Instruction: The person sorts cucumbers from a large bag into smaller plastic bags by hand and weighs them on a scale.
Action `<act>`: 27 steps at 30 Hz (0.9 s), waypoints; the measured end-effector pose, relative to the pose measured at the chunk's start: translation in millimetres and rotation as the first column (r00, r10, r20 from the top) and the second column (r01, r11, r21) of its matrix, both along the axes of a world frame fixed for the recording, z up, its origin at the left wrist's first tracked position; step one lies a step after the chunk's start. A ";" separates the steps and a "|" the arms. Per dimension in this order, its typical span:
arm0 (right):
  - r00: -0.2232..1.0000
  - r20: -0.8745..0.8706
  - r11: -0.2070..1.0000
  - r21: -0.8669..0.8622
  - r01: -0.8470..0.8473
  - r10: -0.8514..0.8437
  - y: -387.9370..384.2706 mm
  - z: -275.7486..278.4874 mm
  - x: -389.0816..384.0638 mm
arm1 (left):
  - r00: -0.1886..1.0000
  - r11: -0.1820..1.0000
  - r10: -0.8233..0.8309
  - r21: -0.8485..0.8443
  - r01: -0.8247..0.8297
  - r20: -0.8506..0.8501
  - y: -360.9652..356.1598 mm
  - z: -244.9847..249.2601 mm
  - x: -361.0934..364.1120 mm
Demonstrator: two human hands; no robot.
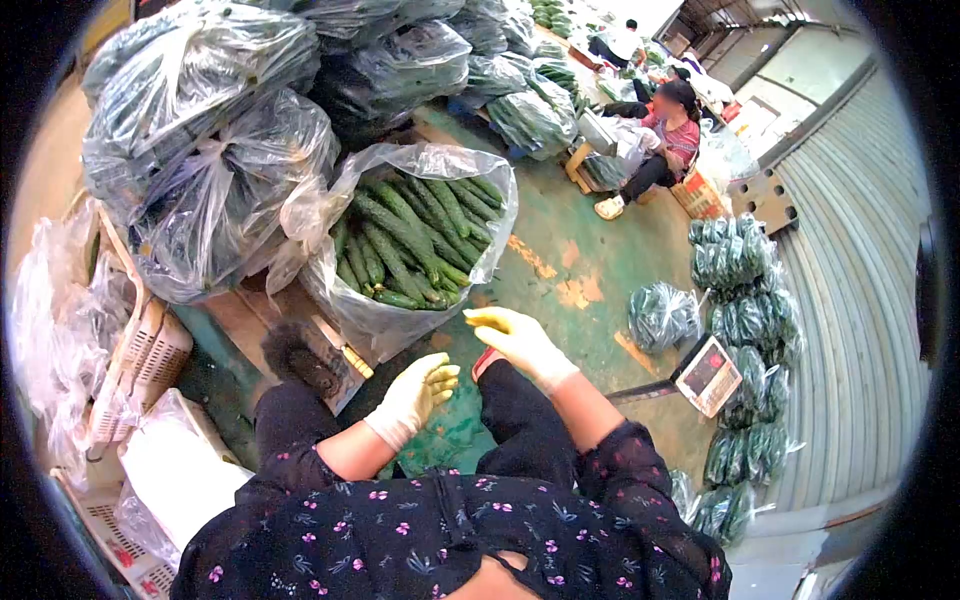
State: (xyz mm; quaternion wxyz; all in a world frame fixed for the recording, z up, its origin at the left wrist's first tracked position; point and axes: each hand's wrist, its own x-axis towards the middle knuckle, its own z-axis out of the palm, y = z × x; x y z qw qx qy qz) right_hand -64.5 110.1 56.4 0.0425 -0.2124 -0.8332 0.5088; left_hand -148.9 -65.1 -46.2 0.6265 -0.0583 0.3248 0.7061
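My left hand (415,398) wears a pale, yellow-stained glove and is above my lap, fingers loosely bent and apart, holding nothing. My right hand (512,342) wears a similar glove; its fingers stretch to the left near the lower rim of a clear plastic bag (365,315), and it is bare of any object. The bag stands wide open in front of me, filled with green cucumbers (405,235). Below its lower left side lies a knife with a yellow handle (357,362), close to my left hand.
Large tied plastic bags (200,170) are piled at the left and back. A beige crate (140,365) stands left. At right are a scale with a display (708,376), a bagged bundle (664,316) and stacked cucumber packs (750,320). A person (672,135) sits farther back.
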 end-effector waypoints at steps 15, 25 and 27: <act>0.850 -0.049 0.833 0.178 0.524 -0.524 183.9 -127.0 -220.5 | 0.992 0.991 0.109 0.069 -0.113 0.064 -36.6 34.8 -77.6; 0.860 0.162 0.593 0.783 0.187 -0.484 266.9 -123.3 -259.8 | 0.985 0.983 0.160 -0.106 -0.152 0.064 -29.4 12.5 -99.8; 0.810 0.206 0.569 0.802 0.181 -0.549 270.5 -123.9 -266.7 | 0.984 0.979 0.166 -0.127 -0.157 0.063 -27.7 9.5 -101.0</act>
